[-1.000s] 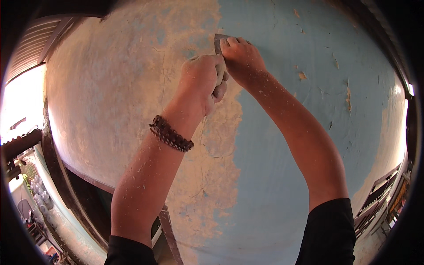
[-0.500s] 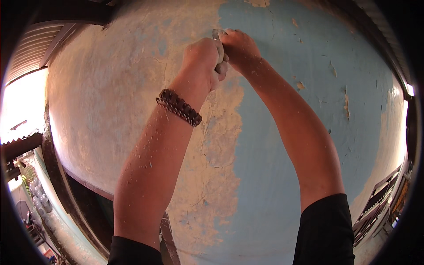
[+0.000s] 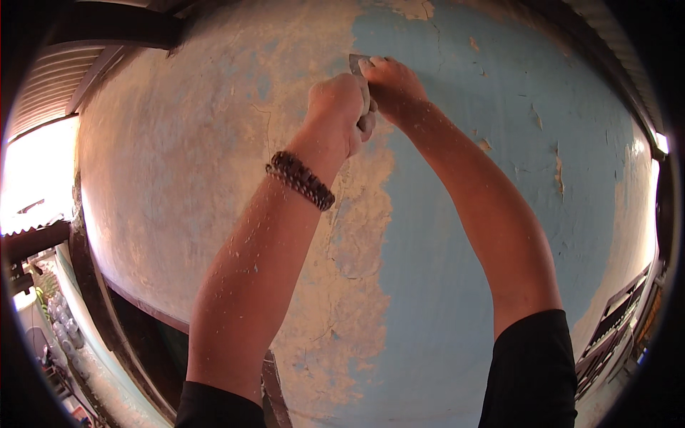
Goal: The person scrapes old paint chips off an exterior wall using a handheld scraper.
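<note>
Both my arms are raised to a wall whose blue paint [image 3: 457, 285] peels at a ragged edge beside bare tan plaster [image 3: 171, 164]. My left hand [image 3: 340, 105], with a brown braided bracelet [image 3: 301, 180] on its wrist, is closed in a fist around the handle of a paint scraper, mostly hidden. The scraper's thin metal blade [image 3: 355, 64] shows above the fist, against the wall near the paint's edge. My right hand [image 3: 394, 82] is closed beside it, fingers gripping the blade's side. Pale dust and flakes speckle my left forearm.
A dark wooden beam [image 3: 118, 25] and corrugated roofing [image 3: 53, 89] are at the upper left. Below left, a dark frame [image 3: 153, 339] borders the wall, with several plastic bottles [image 3: 68, 328] beyond. A slatted wooden piece [image 3: 614, 321] is at the right.
Both hands have shifted a little right and down along the wall, carrying the scraper with them. More of the blade's upper edge shows, and it looks more tilted.
</note>
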Demonstrator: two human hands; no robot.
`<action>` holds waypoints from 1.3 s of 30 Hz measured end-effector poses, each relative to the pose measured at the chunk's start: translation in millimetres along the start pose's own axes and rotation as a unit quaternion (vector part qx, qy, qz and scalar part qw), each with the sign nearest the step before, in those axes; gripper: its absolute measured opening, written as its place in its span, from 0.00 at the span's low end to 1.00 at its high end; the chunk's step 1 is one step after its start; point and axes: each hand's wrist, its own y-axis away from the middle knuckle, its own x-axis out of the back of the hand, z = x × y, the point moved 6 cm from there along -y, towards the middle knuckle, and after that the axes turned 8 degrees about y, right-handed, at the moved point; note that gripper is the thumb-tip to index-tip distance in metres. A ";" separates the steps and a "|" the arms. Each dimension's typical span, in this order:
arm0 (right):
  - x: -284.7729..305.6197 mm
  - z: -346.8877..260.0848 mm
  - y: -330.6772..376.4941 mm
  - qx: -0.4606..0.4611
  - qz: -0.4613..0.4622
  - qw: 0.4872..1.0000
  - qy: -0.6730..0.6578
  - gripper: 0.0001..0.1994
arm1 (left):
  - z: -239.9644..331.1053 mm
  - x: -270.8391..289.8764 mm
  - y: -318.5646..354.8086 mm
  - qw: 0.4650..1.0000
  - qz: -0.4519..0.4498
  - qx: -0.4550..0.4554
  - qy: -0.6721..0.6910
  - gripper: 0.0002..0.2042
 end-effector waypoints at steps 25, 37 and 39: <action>87.1 -112.1 258.9 -0.396 -0.289 0.722 -0.488 0.14 | -167.7 87.5 178.6 0.969 0.091 -0.132 -0.187 0.15; 101.3 18.7 96.3 -0.301 -0.186 0.909 -0.219 0.15 | -152.7 172.3 136.5 0.662 -0.003 -0.295 -0.689 0.34; 97.2 34.2 69.1 -0.281 -0.217 0.922 -0.153 0.15 | -152.3 166.1 135.0 0.668 -0.007 -0.292 -0.684 0.34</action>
